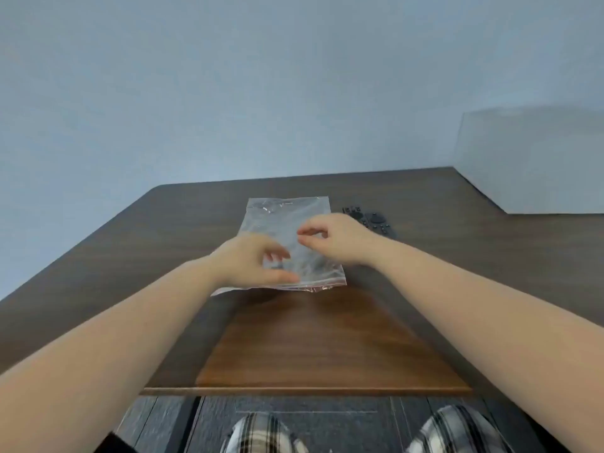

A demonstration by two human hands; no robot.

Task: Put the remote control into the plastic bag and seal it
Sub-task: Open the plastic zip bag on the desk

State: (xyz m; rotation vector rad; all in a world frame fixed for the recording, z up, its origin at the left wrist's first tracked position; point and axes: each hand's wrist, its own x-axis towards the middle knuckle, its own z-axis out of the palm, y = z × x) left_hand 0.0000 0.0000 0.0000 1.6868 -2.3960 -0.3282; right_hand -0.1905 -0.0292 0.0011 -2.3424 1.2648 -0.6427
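A clear plastic bag [283, 220] with a red zip strip along its near edge lies flat on the dark wooden table [130, 256]. To its right lies the black remote control [376, 220], whose near end is hidden behind my right hand. My left hand [248, 259] sits over the bag's near left part, with the thumb down by the zip edge and the fingers curled apart above the film. My right hand [333, 238] hovers over the bag's right side, thumb and forefinger close together but holding nothing that I can make out.
A white box [539, 158] stands at the table's back right corner, against the pale blue wall. The table's front edge [307, 391] runs just above my knees in checked trousers. A brighter patch of wood lies between the bag and that edge.
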